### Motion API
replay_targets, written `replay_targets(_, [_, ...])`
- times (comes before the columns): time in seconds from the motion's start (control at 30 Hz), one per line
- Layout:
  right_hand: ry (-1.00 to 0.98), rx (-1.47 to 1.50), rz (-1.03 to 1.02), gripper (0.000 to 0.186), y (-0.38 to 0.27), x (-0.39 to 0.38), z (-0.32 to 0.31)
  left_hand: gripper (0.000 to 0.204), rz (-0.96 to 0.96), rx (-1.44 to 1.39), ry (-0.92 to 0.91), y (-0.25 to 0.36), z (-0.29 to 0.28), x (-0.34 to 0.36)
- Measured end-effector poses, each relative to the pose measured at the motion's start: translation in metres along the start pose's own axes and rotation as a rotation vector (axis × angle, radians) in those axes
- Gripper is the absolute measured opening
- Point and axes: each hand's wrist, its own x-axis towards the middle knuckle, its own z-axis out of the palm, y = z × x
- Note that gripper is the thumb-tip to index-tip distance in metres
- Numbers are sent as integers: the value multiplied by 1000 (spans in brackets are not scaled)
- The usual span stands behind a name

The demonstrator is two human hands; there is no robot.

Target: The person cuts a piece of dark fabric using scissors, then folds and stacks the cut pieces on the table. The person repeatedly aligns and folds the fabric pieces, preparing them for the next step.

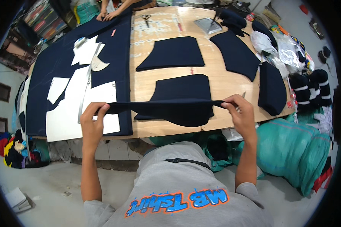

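Between my two hands a dark navy fabric piece (166, 109) is stretched taut above the near edge of the table, its lower part hanging down. My left hand (93, 115) pinches one end, over the white paper patterns. The other end is pinched by my right hand (238, 111), above the bare wood. Behind the held piece lies a stack of cut navy fabric (183, 87), partly covered by it. Farther back rests a second cut fabric stack (174, 53). Two more dark cut pieces, a curved one (236, 53) and a folded-looking one (272, 89), lie to the right.
White paper patterns (98, 102) and a metal ruler (84, 96) lie on navy cloth (45, 94) at the left. Scissors (146, 19) sit at the back. A co-worker's hands (109, 15) touch the cloth's far edge. Green sacks (291, 147) stand beside the table at the right.
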Motion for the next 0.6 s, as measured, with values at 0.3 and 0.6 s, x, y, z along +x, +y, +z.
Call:
replay_targets(0.3, [19,-80,-199,9,-11,-8,3,12,182,74,-48,9,-4,27])
replay_targets(0.6, [188,-45,6,9,33,-12,-19,24,96,148,-155,10,20,41])
